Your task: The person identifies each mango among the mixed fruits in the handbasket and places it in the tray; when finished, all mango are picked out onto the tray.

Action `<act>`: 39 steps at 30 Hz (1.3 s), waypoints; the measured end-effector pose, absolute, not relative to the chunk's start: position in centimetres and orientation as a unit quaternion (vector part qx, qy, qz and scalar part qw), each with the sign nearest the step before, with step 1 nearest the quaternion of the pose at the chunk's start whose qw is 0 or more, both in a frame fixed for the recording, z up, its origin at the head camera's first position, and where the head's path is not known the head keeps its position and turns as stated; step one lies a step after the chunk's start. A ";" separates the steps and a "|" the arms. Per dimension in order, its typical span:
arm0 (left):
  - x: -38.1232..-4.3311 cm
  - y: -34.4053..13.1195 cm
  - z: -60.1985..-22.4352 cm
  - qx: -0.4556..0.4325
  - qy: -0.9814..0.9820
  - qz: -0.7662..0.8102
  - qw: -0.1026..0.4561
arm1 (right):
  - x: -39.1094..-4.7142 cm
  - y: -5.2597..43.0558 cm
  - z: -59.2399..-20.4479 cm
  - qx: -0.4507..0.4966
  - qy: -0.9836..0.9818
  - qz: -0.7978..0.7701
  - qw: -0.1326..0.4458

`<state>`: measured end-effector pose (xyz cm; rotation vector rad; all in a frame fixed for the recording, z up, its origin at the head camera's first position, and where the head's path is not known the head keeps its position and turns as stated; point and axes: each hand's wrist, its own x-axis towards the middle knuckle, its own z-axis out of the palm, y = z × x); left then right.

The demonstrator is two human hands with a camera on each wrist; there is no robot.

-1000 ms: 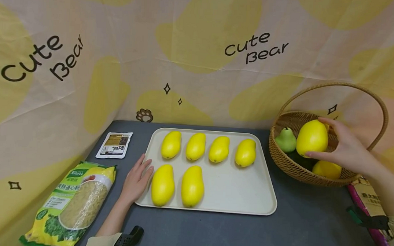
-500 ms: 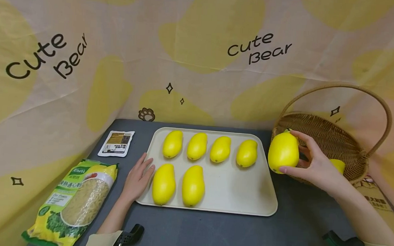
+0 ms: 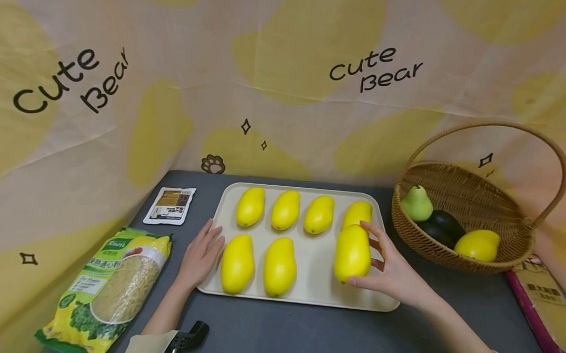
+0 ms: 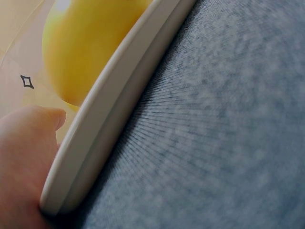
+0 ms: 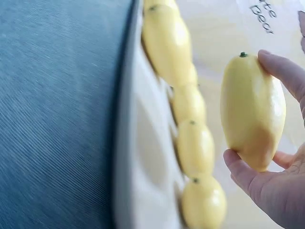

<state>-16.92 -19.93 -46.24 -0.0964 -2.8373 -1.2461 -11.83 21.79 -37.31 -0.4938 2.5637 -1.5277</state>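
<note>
My right hand [image 3: 392, 271] grips a yellow mango [image 3: 352, 254] at its two ends, thumb near and fingers far. This mango [image 5: 252, 112] hangs above the right part of the cream tray [image 3: 321, 289], partly covering a mango [image 3: 358, 212] in the back row. Three other mangoes, among them the leftmost one [image 3: 250, 206], lie along that back row. Two more stand side by side at the tray's front left, one of them a mango [image 3: 237, 264] near my left hand [image 3: 200, 257]. That hand rests with extended fingers against the tray's left edge.
A wicker basket [image 3: 410, 240] at the right holds a green pear [image 3: 417, 203], a dark green avocado-like fruit [image 3: 442, 228] and a yellow fruit [image 3: 478, 245]. Purple-edged packaging [image 3: 543, 309] lies beside it. At the left are a pasta bag [image 3: 112, 290] and a white pouch [image 3: 170, 206].
My right hand has carried the mango out of the basket, leftward to above the tray's right part. My left hand has stayed at the tray's left edge.
</note>
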 end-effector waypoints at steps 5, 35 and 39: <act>-16.9 -19.9 -46.2 -0.029 -0.913 -0.407 0.023 | -12.0 20.4 -39.2 -0.173 0.842 -0.507 0.066; -16.8 -20.0 -46.2 -0.033 -0.912 -0.408 0.023 | -12.4 17.7 -42.5 -0.223 0.854 -0.463 0.084; -16.8 -20.0 -46.2 -0.034 -0.911 -0.412 0.021 | -12.3 17.6 -42.4 -0.221 0.861 -0.451 0.084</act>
